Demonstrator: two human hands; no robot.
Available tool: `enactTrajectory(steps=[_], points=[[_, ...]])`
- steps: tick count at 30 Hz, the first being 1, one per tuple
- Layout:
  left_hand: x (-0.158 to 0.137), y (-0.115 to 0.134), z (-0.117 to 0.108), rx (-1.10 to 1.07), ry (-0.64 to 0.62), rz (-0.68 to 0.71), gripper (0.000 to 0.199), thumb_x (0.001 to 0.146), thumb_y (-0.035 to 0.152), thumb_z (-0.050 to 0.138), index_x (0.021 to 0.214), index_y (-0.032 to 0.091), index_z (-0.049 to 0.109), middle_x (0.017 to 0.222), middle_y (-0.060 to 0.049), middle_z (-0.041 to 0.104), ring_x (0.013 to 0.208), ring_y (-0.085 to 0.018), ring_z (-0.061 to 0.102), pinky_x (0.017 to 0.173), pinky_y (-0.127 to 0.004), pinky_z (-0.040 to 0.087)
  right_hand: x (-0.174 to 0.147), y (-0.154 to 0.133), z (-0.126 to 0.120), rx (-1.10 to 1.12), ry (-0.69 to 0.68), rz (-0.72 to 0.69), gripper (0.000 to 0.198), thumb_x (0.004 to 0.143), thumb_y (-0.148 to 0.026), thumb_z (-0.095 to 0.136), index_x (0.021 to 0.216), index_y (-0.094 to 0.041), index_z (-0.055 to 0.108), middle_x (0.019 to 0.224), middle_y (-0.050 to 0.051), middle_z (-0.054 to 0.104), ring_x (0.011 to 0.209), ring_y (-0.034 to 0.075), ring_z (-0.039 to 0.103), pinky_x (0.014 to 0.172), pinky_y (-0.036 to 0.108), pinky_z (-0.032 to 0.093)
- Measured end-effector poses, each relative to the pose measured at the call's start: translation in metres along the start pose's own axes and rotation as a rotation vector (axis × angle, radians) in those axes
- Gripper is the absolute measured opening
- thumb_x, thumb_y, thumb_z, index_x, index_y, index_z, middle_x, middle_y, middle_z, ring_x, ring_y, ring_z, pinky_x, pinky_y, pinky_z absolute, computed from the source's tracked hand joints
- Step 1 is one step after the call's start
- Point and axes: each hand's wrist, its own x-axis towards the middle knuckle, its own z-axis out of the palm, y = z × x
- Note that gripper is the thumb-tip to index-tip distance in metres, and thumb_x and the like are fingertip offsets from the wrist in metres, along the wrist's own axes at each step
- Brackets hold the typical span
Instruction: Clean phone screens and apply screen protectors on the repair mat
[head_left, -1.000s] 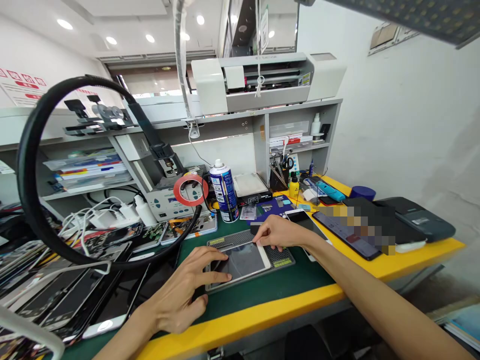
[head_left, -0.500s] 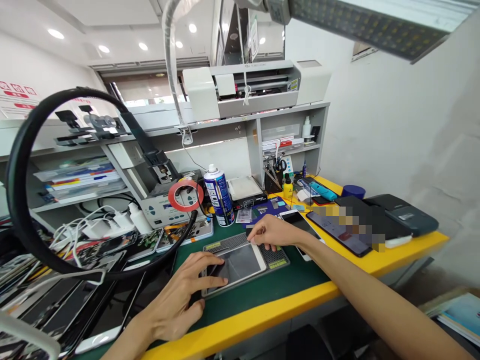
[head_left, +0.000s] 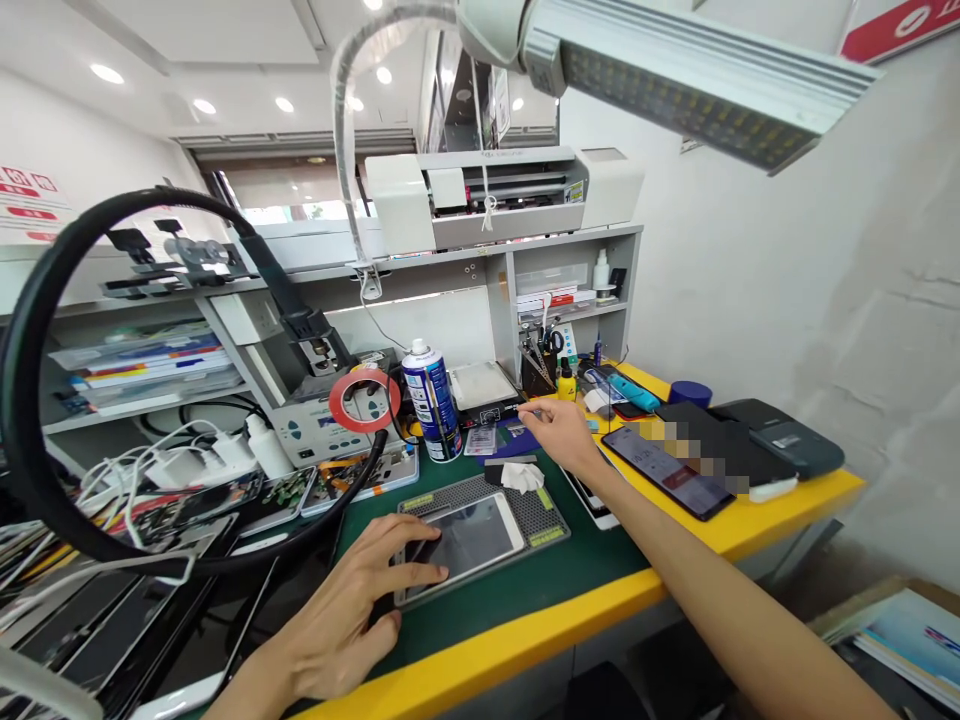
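Near the desk's (head_left: 480,648) front edge, the left hand (head_left: 349,590) rested spread fingers on a white-framed phone (head_left: 480,540) atop a perforated mat (head_left: 538,512); farther right, toward the back edge, the right hand's (head_left: 564,432) fingers were pinched closed.

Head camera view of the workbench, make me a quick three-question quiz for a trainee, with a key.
1. Which of the person's hands touches the white-bordered, dark-screened device?
2. True or false: the crumpled white tissue lies on the device's screen.
3. Which stands nearest the red ring-shaped roll: (a) small yellow bottle, (b) blue-and-white spray can, (c) round blue tub?

Key:
1. The left hand.
2. False; it lies beyond the device, at the perforated grey mat's far edge.
3. b.
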Motion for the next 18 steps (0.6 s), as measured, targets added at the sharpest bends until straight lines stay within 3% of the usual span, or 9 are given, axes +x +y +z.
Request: enactTrajectory(steps=[5,12,15,18], points=[[-0.003,-0.002,0.003,-0.024,0.0,-0.018,0.052,0.083,0.015,0.048,0.131,0.032,0.058,0.147,-0.007,0.047,0.14,-0.035,0.036,0.111,-0.057,0.038,-0.002,0.0,-0.002,-0.105,-0.148,-0.034,0.032,0.086,-0.04,0.056,0.091,-0.018,0.079,0.071,0.005,0.069,0.068,0.021,0.059,0.061,0.029,0.039],[-0.002,0.0,0.002,-0.054,-0.023,-0.056,0.053,0.083,0.013,0.048,0.13,0.035,0.058,0.147,-0.005,0.045,0.141,-0.033,0.034,0.113,-0.056,0.035,-0.011,-0.001,-0.012,-0.138,-0.557,-0.16,0.036,0.07,-0.035,0.076,0.102,-0.02,0.078,0.097,0.007,0.075,0.08,0.021,0.066,0.06,0.025,0.043],[0.001,0.004,-0.002,-0.074,-0.046,-0.097,0.054,0.08,0.013,0.051,0.128,0.037,0.06,0.147,-0.004,0.045,0.14,-0.034,0.034,0.113,-0.057,0.035,-0.012,0.002,-0.011,-0.139,-0.647,-0.153,0.015,0.074,-0.028,0.071,0.082,-0.017,0.078,0.085,0.007,0.075,0.07,0.02,0.066,0.054,0.024,0.043],[0.001,0.003,-0.001,-0.079,-0.044,-0.095,0.055,0.079,0.013,0.052,0.128,0.036,0.06,0.147,-0.004,0.045,0.14,-0.035,0.034,0.113,-0.058,0.033,-0.008,0.005,-0.009,-0.136,-0.614,-0.135,0.018,0.082,-0.024,0.062,0.076,-0.017,0.077,0.079,0.006,0.075,0.07,0.02,0.068,0.058,0.025,0.048]])
